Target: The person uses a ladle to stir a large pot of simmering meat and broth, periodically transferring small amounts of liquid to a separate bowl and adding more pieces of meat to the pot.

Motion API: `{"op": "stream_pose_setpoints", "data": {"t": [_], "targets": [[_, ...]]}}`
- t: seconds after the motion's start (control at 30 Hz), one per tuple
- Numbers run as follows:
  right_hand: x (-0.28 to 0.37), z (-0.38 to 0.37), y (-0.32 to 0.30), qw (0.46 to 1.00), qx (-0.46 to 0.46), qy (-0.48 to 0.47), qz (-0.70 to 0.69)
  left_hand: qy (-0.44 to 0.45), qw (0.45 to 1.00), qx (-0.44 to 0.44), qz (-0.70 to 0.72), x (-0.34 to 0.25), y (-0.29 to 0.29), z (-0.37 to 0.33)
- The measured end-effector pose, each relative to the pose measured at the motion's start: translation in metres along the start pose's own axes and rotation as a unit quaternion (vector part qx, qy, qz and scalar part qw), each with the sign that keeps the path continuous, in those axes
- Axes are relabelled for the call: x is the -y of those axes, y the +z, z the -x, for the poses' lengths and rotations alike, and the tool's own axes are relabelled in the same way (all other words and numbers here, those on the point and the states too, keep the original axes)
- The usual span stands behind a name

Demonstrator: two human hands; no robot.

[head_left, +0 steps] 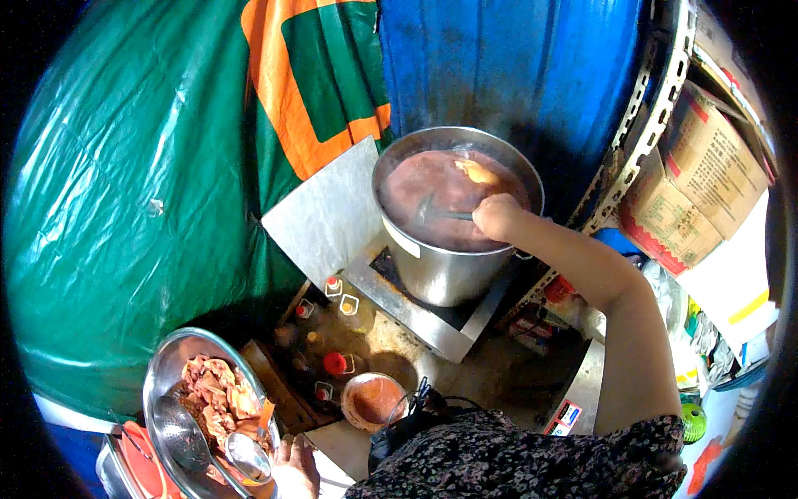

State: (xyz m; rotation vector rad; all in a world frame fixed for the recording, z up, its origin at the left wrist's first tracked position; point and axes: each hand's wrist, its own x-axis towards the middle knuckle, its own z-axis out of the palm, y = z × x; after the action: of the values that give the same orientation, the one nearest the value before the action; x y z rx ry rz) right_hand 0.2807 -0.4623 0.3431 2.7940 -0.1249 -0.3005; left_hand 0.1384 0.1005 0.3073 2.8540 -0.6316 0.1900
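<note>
One tall, round steel pot (440, 279) of pinkish-brown broth (411, 187) and one wide steel bowl (156, 370) of brown meat pieces (223, 391), with two metal ladles (181, 432), stand well apart. Open broth lies left of the dark-handled utensil (455, 215) inside the pot's rim. The right hand (499, 218) is closed around that handle; the left hand (297, 467) lies at the bowl's right edge, how far open I cannot tell.

On stove (453, 343): pot (445, 279). Behind pot: sheet (515, 66). Right of pot: boxes (698, 175) on rack (644, 141). Before stove, leftward: bottles (347, 306). Beside bottles: small bowl (347, 407). Lower left: large bowl (152, 378), meat (220, 387) and skimmer (180, 434) inside.
</note>
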Motion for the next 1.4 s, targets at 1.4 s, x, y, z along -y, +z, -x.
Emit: {"op": "stream_pose_setpoints", "data": {"t": [1.4], "targets": [[-0.068, -0.11, 0.083, 0.907, -0.044, 0.348, -0.233, 0.032, 0.998, 0.009, -0.054, -0.006, -0.008, -0.017]]}}
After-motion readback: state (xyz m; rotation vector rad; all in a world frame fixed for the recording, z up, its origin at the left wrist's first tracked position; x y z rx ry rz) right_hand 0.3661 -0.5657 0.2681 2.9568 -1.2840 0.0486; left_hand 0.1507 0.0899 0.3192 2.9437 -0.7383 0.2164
